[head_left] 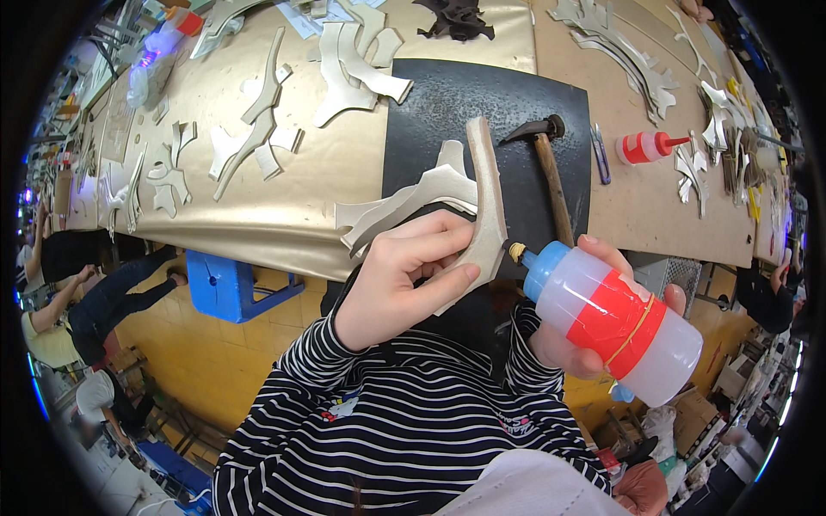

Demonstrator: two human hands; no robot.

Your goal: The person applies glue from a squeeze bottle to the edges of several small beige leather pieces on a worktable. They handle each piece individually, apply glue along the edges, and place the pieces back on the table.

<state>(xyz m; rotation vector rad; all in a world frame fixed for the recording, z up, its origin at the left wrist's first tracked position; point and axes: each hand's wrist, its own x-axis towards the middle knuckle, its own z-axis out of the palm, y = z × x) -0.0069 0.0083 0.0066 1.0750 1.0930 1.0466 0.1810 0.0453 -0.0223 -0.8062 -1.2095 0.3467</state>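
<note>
My left hand (pixel 409 279) pinches a curved, cream-coloured cut piece (pixel 489 198), perhaps leather, between thumb and fingers. One long arm of the piece points up and away from me. Wrapped round a squeeze bottle (pixel 611 331) is my right hand (pixel 564 348). The bottle is translucent white with a red band, a rubber band and a blue cap, and it tilts toward the left. Its dark nozzle (pixel 514 249) meets or nearly meets the right edge of the piece. Just beyond my left hand, more cream pieces (pixel 422 191) lie overlapping at the mat's near edge.
A black mat (pixel 447 107) covers the table's middle, with a wooden-handled hammer (pixel 551 176) on it. Right of it lie a craft knife (pixel 601 155) and a red-tipped bottle (pixel 641 148). Cut pieces (pixel 262 112) spread leftward. A blue stool (pixel 219 288) stands below; people work nearby.
</note>
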